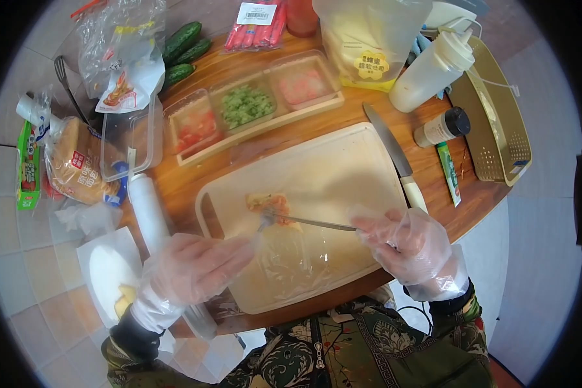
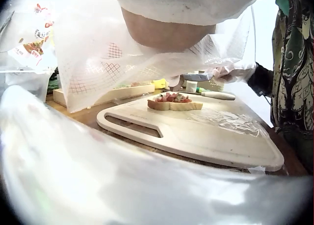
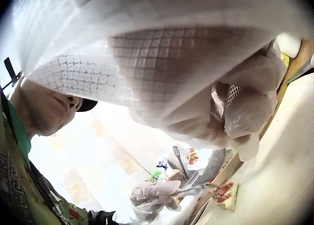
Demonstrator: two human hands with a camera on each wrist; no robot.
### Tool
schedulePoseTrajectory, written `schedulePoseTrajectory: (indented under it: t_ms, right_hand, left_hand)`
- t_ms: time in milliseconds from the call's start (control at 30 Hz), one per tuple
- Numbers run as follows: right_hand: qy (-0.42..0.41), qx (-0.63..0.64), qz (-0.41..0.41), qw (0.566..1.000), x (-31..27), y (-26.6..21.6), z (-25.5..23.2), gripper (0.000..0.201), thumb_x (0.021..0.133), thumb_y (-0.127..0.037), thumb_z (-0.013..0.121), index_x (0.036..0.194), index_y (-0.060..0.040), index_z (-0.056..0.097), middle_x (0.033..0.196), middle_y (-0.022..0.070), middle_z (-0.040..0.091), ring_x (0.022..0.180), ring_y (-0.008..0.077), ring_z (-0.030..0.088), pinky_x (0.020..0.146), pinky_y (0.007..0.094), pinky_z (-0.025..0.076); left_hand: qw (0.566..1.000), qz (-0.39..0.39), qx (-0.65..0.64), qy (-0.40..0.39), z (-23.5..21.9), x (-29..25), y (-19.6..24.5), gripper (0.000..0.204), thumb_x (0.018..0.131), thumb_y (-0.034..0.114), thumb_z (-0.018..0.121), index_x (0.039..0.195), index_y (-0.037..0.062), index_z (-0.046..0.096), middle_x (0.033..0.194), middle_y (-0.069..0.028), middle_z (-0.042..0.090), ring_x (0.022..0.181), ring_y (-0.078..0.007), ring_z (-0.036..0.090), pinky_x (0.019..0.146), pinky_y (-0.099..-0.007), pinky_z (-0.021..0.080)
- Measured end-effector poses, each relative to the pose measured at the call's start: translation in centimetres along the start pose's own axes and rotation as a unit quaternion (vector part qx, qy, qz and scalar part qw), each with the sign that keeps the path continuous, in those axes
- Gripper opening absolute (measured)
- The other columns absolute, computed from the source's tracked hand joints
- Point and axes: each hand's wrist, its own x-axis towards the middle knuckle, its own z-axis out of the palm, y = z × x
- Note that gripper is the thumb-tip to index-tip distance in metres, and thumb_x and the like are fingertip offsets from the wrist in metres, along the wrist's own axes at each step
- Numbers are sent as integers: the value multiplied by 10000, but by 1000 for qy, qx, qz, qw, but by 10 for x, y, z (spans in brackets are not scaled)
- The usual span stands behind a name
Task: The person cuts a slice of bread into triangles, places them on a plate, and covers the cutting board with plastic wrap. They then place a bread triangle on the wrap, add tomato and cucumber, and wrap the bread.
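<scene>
A slice of bread (image 1: pixel 255 202) topped with diced red pieces lies on the cutting board (image 1: pixel 343 168). My gloved left hand (image 1: pixel 197 265), left of it, pinches a short metal utensil (image 1: pixel 266 222) whose rounded head is over the topping. From the right, my gloved right hand (image 1: pixel 407 242) grips a long thin metal utensil (image 1: pixel 320 224), its tip reaching the slice. In the left wrist view, the bread (image 2: pixel 174 105) sits flat with the topping heaped on it. The right wrist view shows the left hand (image 3: pixel 152 198) beyond the slice (image 3: pixel 226 195); the glove hides the right fingers' hold.
A wooden tray (image 1: pixel 262 132) with tubs of red and green diced food stands behind the board. A kitchen knife (image 1: pixel 388 139) lies along the board's right edge. Clear wrap (image 1: pixel 288 255) covers the board's front. A white squeeze bottle (image 1: pixel 433 68) and a basket (image 1: pixel 498 123) stand at back right.
</scene>
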Motion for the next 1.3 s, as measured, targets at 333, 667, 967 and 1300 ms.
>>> schedulePoseTrajectory:
  t_ms: [333, 667, 967, 1300]
  right_hand:
    - [-42, -16, 19, 999, 5, -2, -4, 239, 824, -44, 762, 1035, -139, 704, 1130, 22, 779, 777, 321, 699, 782, 394, 594]
    - [-21, -18, -25, 999, 8, -6, -6, 263, 778, -13, 756, 1008, -135, 719, 1124, 17, 781, 789, 295, 688, 690, 391, 571]
    - [-30, -25, 0, 999, 5, 0, -7, 208, 777, -22, 756, 953, -121, 701, 1116, 22, 781, 770, 313, 708, 711, 400, 581]
    - [-4, 4, 17, 1000, -2, -1, 1, 163, 808, -30, 758, 908, -121, 668, 1094, 25, 785, 780, 328, 711, 774, 411, 590]
  left_hand:
    - [1000, -11, 2, -7, -3, -1, 2, 513, 782, 87, 657, 1295, 83, 675, 1264, -50, 705, 848, -181, 702, 689, -325, 519]
    - [1000, -4, -22, -9, -5, 4, 3, 478, 773, 99, 771, 1243, 116, 680, 1206, -72, 725, 809, -221, 733, 710, -371, 586]
    - [1000, -19, -12, 1, -2, -1, 2, 475, 792, 108, 780, 1254, 139, 674, 1191, -54, 732, 805, -220, 734, 692, -362, 568]
    - [998, -49, -31, 33, 3, -1, 2, 481, 758, 42, 808, 1211, 146, 683, 1143, -72, 750, 756, -229, 732, 620, -349, 558]
